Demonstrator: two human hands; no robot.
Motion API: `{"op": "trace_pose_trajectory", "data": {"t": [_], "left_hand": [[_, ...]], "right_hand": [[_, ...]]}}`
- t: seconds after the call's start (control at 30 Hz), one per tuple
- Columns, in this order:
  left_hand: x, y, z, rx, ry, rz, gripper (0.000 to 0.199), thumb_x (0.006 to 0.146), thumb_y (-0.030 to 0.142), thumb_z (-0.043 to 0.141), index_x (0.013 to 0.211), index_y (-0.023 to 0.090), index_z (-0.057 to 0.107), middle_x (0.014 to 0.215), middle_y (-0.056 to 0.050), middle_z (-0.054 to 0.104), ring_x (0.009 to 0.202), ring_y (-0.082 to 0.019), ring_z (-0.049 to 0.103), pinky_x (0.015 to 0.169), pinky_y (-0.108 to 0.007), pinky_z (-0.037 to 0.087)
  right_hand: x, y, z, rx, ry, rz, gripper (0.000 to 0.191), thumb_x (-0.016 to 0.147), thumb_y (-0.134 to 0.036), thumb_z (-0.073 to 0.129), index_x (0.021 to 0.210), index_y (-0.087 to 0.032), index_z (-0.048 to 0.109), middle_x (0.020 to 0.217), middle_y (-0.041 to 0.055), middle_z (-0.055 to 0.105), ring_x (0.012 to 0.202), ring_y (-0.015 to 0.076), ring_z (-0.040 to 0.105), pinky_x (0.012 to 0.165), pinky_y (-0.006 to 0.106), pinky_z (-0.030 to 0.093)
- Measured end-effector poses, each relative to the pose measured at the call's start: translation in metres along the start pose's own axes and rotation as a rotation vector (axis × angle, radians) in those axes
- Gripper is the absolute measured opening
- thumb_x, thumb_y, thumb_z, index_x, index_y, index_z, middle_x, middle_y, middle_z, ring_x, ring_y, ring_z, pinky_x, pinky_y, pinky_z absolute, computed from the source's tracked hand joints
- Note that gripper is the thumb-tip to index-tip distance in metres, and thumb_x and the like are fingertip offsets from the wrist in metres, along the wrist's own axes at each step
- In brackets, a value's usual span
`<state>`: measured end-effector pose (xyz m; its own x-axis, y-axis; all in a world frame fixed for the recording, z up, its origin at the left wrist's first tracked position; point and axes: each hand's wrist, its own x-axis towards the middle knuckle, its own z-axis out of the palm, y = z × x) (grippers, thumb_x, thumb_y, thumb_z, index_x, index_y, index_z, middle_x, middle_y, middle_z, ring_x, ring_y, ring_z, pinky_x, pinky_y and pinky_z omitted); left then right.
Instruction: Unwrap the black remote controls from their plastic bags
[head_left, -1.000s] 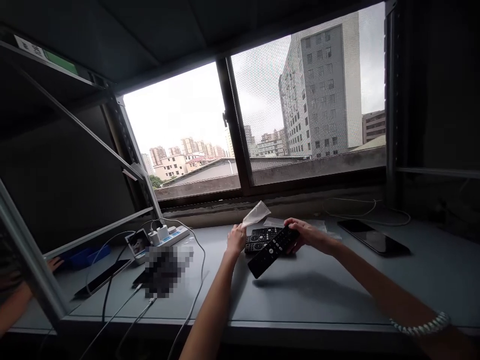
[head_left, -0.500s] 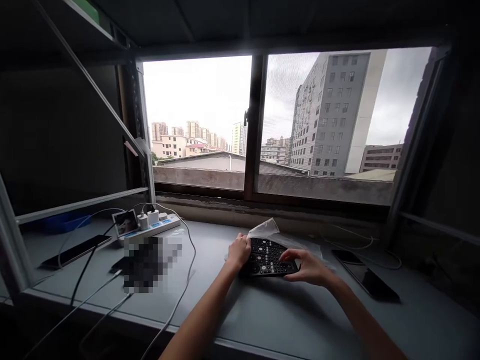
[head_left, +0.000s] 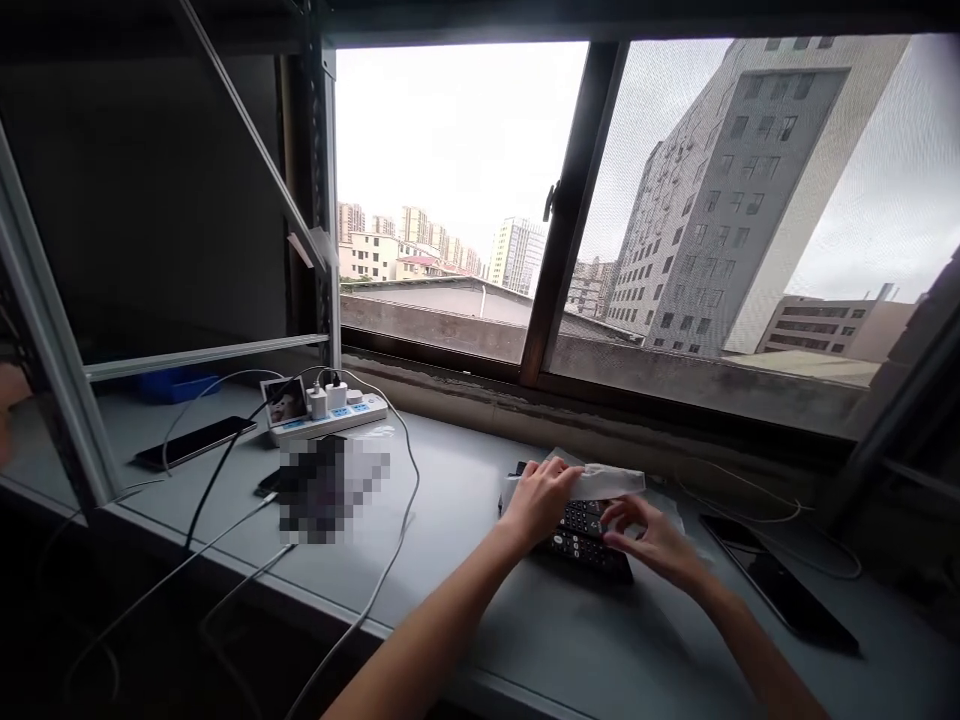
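Several black remote controls [head_left: 577, 545] with small pale buttons lie close together on the grey tabletop, in front of the window. A clear plastic bag [head_left: 611, 484] is over their far side, with a crumpled part spreading to the right. My left hand [head_left: 538, 500] reaches across the left part of the remotes, its fingers closed on the bag's edge. At the right end, my right hand [head_left: 656, 545] has its thumb and curved fingers around the end of one remote in the upper part of the group. The left ends of the remotes are partly hidden by my left hand.
A white power strip [head_left: 360, 412] with plugged-in chargers stands at the back left. Phones lie to the left [head_left: 199, 440] and right [head_left: 780, 580]. A white cable [head_left: 405, 520] loops across the tabletop. A metal shelf post [head_left: 330, 220] rises at left.
My view has turned and tilted, so the scene looks shifted. My left hand has moved from the remotes' left edge over them onto the bag. My right hand stays at their right end.
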<state>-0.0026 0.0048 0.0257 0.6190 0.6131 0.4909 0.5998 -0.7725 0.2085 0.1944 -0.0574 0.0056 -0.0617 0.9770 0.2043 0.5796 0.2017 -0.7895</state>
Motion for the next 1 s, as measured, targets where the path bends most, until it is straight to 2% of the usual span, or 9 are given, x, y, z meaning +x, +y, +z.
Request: {"op": "trace_pose_trajectory", "data": {"t": [0.1, 0.2, 0.37, 0.47, 0.57, 0.77, 0.87, 0.93, 1.0], "left_hand": [[-0.002, 0.006, 0.004, -0.004, -0.016, 0.084, 0.046, 0.087, 0.009, 0.038, 0.128, 0.03, 0.04, 0.117, -0.003, 0.052, 0.101, -0.02, 0.052, 0.093, -0.034, 0.037], [-0.003, 0.009, 0.005, -0.002, -0.031, 0.136, 0.047, 0.087, 0.008, 0.037, 0.128, 0.031, 0.039, 0.116, -0.002, 0.052, 0.099, -0.019, 0.053, 0.091, -0.031, 0.038], [-0.004, 0.013, 0.007, 0.001, -0.061, 0.071, 0.049, 0.085, 0.008, 0.04, 0.129, 0.028, 0.038, 0.113, -0.004, 0.05, 0.096, -0.019, 0.054, 0.091, -0.032, 0.038], [-0.005, 0.011, 0.009, 0.008, -0.038, -0.014, 0.045, 0.083, 0.013, 0.046, 0.126, 0.025, 0.041, 0.114, -0.005, 0.049, 0.1, -0.021, 0.052, 0.095, -0.035, 0.036], [-0.005, 0.004, 0.01, 0.038, -0.012, -0.093, 0.04, 0.082, 0.019, 0.05, 0.122, 0.022, 0.046, 0.111, -0.007, 0.049, 0.103, -0.023, 0.05, 0.097, -0.037, 0.035], [-0.007, -0.006, 0.015, 0.059, -0.051, -0.114, 0.033, 0.084, 0.023, 0.05, 0.117, 0.023, 0.049, 0.108, -0.006, 0.051, 0.105, -0.023, 0.047, 0.097, -0.039, 0.035], [-0.008, -0.005, 0.019, 0.023, -0.066, -0.084, 0.032, 0.085, 0.027, 0.05, 0.117, 0.024, 0.049, 0.109, -0.004, 0.051, 0.106, -0.022, 0.047, 0.098, -0.037, 0.035], [-0.009, -0.005, 0.02, -0.024, -0.055, -0.042, 0.04, 0.085, 0.034, 0.054, 0.122, 0.024, 0.045, 0.114, -0.005, 0.051, 0.111, -0.021, 0.046, 0.1, -0.036, 0.034], [-0.009, -0.004, 0.019, -0.085, -0.028, 0.0, 0.058, 0.081, 0.044, 0.059, 0.131, 0.023, 0.037, 0.124, -0.007, 0.046, 0.121, -0.023, 0.039, 0.106, -0.037, 0.028]], "right_hand": [[0.003, 0.001, -0.004, 0.26, 0.156, 0.127, 0.073, 0.07, -0.074, 0.047, 0.123, -0.023, 0.043, 0.105, 0.01, 0.061, 0.073, 0.023, 0.062, 0.044, 0.028, 0.046], [0.004, -0.001, -0.009, 0.412, 0.31, 0.202, 0.081, 0.07, -0.072, 0.051, 0.133, -0.026, 0.031, 0.109, 0.0096, 0.058, 0.074, 0.0231, 0.062, 0.044, 0.029, 0.049], [0.001, -0.002, -0.019, 0.373, 0.43, 0.159, 0.065, 0.066, -0.058, 0.066, 0.118, -0.022, 0.051, 0.08, 0.0032, 0.062, 0.066, 0.0183, 0.058, 0.045, 0.025, 0.047], [-0.001, 0.001, -0.02, 0.338, 0.464, 0.179, 0.056, 0.066, -0.056, 0.067, 0.106, -0.019, 0.059, 0.055, -0.003, 0.052, 0.049, 0.0123, 0.048, 0.041, 0.022, 0.039], [-0.002, 0.004, -0.021, 0.314, 0.481, 0.212, 0.052, 0.067, -0.055, 0.066, 0.104, -0.019, 0.06, 0.049, -0.0049, 0.046, 0.046, 0.0109, 0.044, 0.041, 0.021, 0.038], [-0.002, 0.002, -0.025, 0.255, 0.35, 0.288, 0.057, 0.064, -0.055, 0.069, 0.111, -0.024, 0.06, 0.072, 0.0023, 0.063, 0.063, 0.0172, 0.057, 0.046, 0.024, 0.043], [-0.002, 0.005, -0.022, 0.255, 0.273, 0.239, 0.062, 0.058, -0.048, 0.075, 0.114, -0.026, 0.059, 0.089, 0.0063, 0.067, 0.073, 0.0206, 0.059, 0.045, 0.024, 0.04], [0.0, 0.01, -0.02, 0.28, 0.323, 0.2, 0.057, 0.06, -0.046, 0.074, 0.111, -0.024, 0.06, 0.093, 0.0085, 0.067, 0.074, 0.0205, 0.058, 0.046, 0.024, 0.04], [0.002, 0.017, -0.022, 0.287, 0.453, 0.19, 0.051, 0.064, -0.044, 0.072, 0.109, -0.022, 0.061, 0.094, 0.0105, 0.067, 0.075, 0.0199, 0.058, 0.049, 0.025, 0.042]]}}
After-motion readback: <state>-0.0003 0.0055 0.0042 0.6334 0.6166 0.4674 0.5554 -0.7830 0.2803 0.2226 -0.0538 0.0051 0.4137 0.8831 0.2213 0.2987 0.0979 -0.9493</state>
